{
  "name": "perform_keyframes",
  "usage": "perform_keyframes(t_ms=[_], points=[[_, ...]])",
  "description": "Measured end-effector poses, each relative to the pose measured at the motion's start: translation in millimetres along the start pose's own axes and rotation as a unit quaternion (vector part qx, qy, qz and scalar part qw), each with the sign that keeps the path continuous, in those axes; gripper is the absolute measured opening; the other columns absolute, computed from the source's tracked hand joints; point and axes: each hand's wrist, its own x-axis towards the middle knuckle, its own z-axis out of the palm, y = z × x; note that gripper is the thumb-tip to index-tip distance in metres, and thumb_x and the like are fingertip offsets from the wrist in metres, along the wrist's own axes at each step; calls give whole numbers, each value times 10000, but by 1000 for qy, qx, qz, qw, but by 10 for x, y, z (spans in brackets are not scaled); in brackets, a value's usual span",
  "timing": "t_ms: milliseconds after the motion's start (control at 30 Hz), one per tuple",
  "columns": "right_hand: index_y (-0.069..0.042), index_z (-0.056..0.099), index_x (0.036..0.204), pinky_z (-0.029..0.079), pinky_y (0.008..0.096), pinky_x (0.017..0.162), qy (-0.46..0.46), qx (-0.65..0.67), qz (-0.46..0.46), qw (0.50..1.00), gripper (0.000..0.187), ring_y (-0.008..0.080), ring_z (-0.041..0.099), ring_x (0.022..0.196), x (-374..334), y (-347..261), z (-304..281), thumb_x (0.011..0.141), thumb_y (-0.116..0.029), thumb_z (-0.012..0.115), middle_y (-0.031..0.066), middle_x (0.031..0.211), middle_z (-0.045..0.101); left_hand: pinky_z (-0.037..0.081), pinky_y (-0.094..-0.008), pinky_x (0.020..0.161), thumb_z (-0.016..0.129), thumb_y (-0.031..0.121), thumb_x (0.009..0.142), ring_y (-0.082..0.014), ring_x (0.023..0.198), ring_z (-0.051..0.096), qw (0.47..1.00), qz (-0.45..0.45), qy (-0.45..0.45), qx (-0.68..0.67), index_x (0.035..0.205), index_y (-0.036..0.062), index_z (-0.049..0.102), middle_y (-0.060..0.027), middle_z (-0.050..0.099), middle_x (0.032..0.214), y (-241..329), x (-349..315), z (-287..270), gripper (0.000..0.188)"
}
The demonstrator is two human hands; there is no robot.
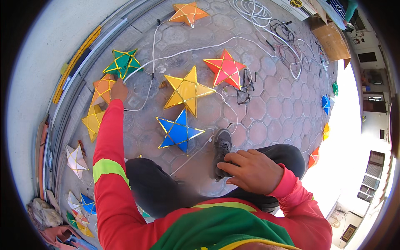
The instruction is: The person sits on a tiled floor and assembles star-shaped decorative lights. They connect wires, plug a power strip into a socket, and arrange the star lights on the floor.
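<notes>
My left hand (119, 90) reaches forward with its fingers closed where a white cable (143, 66) meets them. Right beside the fingers lie a green star lantern (123, 62) with gold trim and an orange star lantern (102, 89). My right hand (255, 170) hangs over my bent knee near my dark shoe (223, 143), fingers apart and holding nothing. Between my hands are a yellow star lantern (188, 91), a blue star lantern (179, 131) and, farther off, a red star lantern (225, 68). The left fingertips are partly hidden.
Another orange star lantern (188, 13) lies at the far side. Coiled white cable (255, 12) and dark wires (283, 31) spread near a cardboard box (330, 39). Long metal profiles (79, 66) line the left wall. A white star lantern (76, 160) sits at lower left.
</notes>
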Motion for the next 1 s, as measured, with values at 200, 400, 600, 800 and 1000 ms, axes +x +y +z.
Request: perform_keyframes(t_ms=[200,400,600,800,1000], points=[[-113,593,1117,479,373,801,-5,-17,26,1000,347,252,599,970,52,191,70,836,-274,719,73,1016,587,517,-468,831,556,258,887,-422,943,661,968,-173,153,-94,1072,64,656,-201,704,987,-1113,1097,-784,286],[-100,591,1114,484,404,807,-56,-11,-19,998,365,267,612,976,271,377,3,845,-314,715,88,1043,592,502,-320,792,626,258,882,-255,890,616,815,-280,222,-456,1120,10,582,-168,600,930,-2249,1037,-1334,346],[-89,623,1082,508,426,800,-42,35,-74,996,369,298,645,974,535,330,-7,821,-323,738,110,1029,631,387,-393,1057,718,377,866,-364,1305,429,901,-290,164,-278,1407,-45,392,-293,372,1422,-1601,133,-1106,760],[-83,664,1085,547,472,808,-108,125,-7,986,334,339,679,991,591,236,268,831,-296,707,147,1057,679,301,-411,1151,739,444,837,-400,1401,361,957,-193,74,-205,1444,-124,325,-308,375,1489,527,-818,-1007,928],[-118,680,1135,534,506,841,-191,90,150,966,350,336,664,1066,-56,-117,791,844,-312,678,125,1157,677,483,-325,945,693,243,917,-229,1082,640,801,62,-487,-343,1390,45,485,-117,656,1172,2883,-2844,-2230,553]])
